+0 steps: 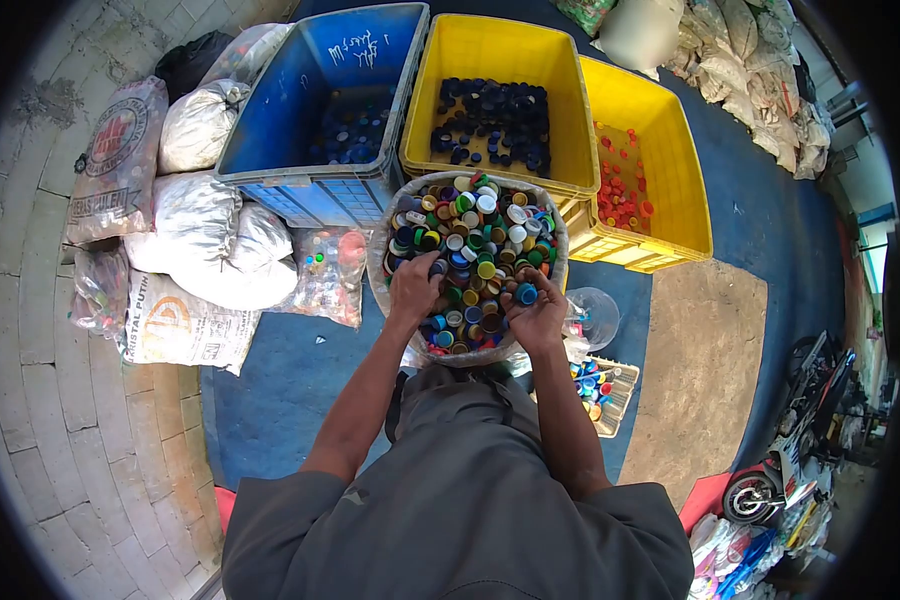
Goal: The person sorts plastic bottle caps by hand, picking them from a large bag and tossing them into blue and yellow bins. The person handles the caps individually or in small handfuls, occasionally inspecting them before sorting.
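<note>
A round tub lined with a pale sack (378, 262) stands in front of my body, heaped with bottle caps (472, 238) of many colours. My right hand (538, 318) is over the right side of the heap, its fingers closed round a blue bottle cap (526, 293). On the left side, my left hand (414, 288) reaches into the heap with curled fingers. A dark bottle cap (438, 267) shows at its fingertips, partly covered by them.
Behind the tub stand a blue crate (315, 190) with blue caps, a yellow crate (505, 50) with dark caps, and another yellow crate (660, 130) with red caps. Filled sacks (195, 225) lie left. At right are a clear container (597, 318) and a basket (620, 395) of caps.
</note>
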### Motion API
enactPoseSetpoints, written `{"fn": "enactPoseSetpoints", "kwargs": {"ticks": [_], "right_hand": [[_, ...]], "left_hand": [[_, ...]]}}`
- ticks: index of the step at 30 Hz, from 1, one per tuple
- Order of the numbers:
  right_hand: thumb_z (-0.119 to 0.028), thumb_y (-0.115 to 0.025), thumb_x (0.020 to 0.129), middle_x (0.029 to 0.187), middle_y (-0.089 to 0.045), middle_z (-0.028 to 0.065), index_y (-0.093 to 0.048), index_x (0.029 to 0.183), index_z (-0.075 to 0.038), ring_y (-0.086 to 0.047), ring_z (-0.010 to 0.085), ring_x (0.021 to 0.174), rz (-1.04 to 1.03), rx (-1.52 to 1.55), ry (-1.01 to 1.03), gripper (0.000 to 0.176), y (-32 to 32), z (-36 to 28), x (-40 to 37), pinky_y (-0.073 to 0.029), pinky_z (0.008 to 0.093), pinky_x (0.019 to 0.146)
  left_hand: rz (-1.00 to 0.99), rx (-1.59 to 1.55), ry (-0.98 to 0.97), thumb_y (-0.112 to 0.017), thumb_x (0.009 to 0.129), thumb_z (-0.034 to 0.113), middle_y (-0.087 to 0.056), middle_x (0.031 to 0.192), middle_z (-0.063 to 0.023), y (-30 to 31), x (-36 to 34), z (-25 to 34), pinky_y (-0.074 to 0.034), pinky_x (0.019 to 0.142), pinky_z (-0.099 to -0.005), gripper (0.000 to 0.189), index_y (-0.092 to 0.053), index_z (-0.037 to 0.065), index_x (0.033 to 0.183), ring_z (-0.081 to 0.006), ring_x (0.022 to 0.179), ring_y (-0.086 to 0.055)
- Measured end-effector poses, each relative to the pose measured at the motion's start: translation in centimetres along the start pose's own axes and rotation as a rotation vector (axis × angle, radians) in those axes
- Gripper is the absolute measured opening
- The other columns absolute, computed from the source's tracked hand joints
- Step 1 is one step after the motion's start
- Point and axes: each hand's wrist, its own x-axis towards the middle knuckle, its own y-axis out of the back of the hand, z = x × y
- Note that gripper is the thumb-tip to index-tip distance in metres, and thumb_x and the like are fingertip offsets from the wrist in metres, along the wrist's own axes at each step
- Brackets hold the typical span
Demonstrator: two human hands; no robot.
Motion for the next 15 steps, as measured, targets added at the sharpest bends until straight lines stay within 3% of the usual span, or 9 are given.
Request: {"fn": "enactPoseSetpoints", "kwargs": {"ticks": [4,7,10,11,13,15], "right_hand": [[-0.024,-0.06,0.09,0.082,-0.061,0.003,-0.061,0.098,-0.006,-0.061,0.0207,0.072,-0.004,-0.139,-0.025,0.02,-0.3,0.1,-0.2,-0.048,0.033,0.064],[-0.023,-0.064,0.087,0.071,-0.063,0.0048,-0.066,0.096,-0.005,-0.06,0.0213,0.061,0.084,-1.124,0.098,0.02,-3.0,0.3,0.3,-0.048,0.0329,0.058],[-0.023,-0.065,0.084,0.068,-0.066,0.012,-0.071,0.094,-0.008,-0.063,0.0286,0.06,-0.149,-1.829,0.483,0.019,-5.1,1.0,1.9,-0.05,0.0381,0.059],[-0.023,-0.066,0.083,0.069,-0.066,0.0137,-0.071,0.094,-0.01,-0.064,0.0295,0.062,-0.19,-1.92,0.549,0.018,-5.1,1.6,2.9,-0.051,0.039,0.06],[-0.022,-0.069,0.08,0.07,-0.066,0.0171,-0.073,0.093,-0.013,-0.067,0.0315,0.067,-0.282,-2.097,0.69,0.016,-5.4,2.6,4.9,-0.052,0.0407,0.062],[-0.025,-0.069,0.08,0.076,-0.068,0.017,-0.072,0.096,-0.013,-0.066,0.0363,0.073,-0.261,-2.202,0.581,0.02,-5.7,3.0,6.0,-0.053,0.0446,0.067]], "left_hand": [[0.072,-0.112,0.03,-0.066,0.08,0.009,-0.067,0.1,-0.0153,0.1,-0.2,0.0,-0.051,0.079,-0.0396,0.032,-0.064,0.003,0.111,-0.0287,0.091,-0.064],[0.085,-0.41,0.247,-0.061,0.085,0.009,-0.066,0.096,-0.0107,0.0,-0.4,-0.5,-0.053,0.074,-0.0343,0.025,-0.063,0.002,0.109,-0.0203,0.085,-0.064],[0.039,-1.055,0.606,-0.056,0.088,0.009,-0.062,0.095,-0.0058,1.0,-0.9,0.0,-0.054,0.072,-0.0316,0.019,-0.062,0.003,0.105,-0.0146,0.082,-0.062],[0.02,-1.317,0.736,-0.054,0.089,0.008,-0.061,0.095,-0.0043,1.6,-1.2,0.5,-0.054,0.071,-0.0312,0.017,-0.061,0.004,0.103,-0.0132,0.082,-0.062],[0.024,-1.496,0.832,-0.052,0.089,0.012,-0.06,0.094,-0.0044,2.0,-1.8,0.3,-0.054,0.07,-0.0338,0.014,-0.059,0.005,0.098,-0.016,0.083,-0.061],[-0.004,-1.645,0.9,-0.052,0.088,0.014,-0.06,0.093,-0.0048,2.4,-2.7,-0.3,-0.054,0.069,-0.0347,0.013,-0.059,0.005,0.096,-0.0166,0.085,-0.061]]}}
